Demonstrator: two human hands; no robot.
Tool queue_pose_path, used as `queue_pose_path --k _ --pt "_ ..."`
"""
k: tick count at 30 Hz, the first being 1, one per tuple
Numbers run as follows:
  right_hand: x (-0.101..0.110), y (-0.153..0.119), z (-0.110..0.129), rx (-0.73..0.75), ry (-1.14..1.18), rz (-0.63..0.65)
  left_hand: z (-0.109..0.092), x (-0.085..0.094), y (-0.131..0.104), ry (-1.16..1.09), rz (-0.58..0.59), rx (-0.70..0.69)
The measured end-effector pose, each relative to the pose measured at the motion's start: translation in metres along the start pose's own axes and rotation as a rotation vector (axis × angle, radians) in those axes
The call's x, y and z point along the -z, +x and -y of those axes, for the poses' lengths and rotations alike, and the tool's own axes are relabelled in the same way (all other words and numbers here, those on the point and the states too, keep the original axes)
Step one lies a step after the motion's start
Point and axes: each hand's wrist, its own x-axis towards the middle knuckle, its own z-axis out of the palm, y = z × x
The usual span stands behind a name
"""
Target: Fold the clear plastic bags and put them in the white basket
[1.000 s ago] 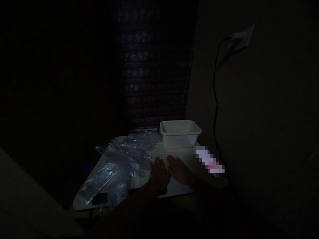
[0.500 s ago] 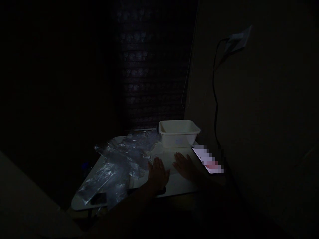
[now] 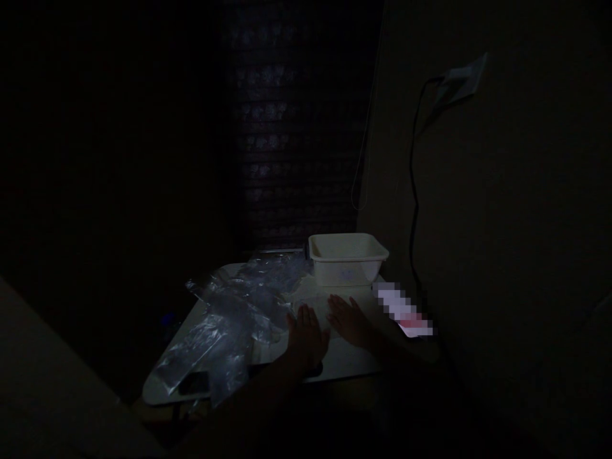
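Observation:
The scene is very dim. My left hand lies palm down on the white table, fingers stretched forward. Just to its right, my right hand also rests flat, its fingers angled toward the left one. Under and ahead of the fingertips there seems to be a thin see-through sheet, hard to make out. A spread of crinkled clear plastic bags covers the left side of the table, close to my left hand. Neither hand grips anything.
A white plastic tub stands at the table's back. Right of my hands lies a lit phone, its screen blurred. A black cable hangs from a wall socket. Dark blinds are behind.
My right hand has slid left, nearer my left hand. The left hand stays flat in about the same spot. The view has shifted slightly.

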Motion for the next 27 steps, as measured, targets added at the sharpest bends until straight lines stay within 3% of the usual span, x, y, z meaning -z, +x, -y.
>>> queue_pose_path --k 8,14,21,27 --pt "-0.014 -0.008 -0.023 -0.026 -0.033 -0.052 0.002 0.001 -0.001 0.004 0.003 -0.023" --pt "-0.014 -0.009 -0.022 -0.029 -0.044 -0.057 0.003 0.003 0.005 -0.004 -0.037 0.03" --pt "-0.006 -0.007 -0.019 -0.049 -0.01 0.006 0.0 0.0 0.02 -0.017 -0.064 -0.183" --pt "-0.002 -0.007 -0.015 -0.055 0.004 0.011 0.003 -0.007 0.019 0.009 -0.071 -0.063"
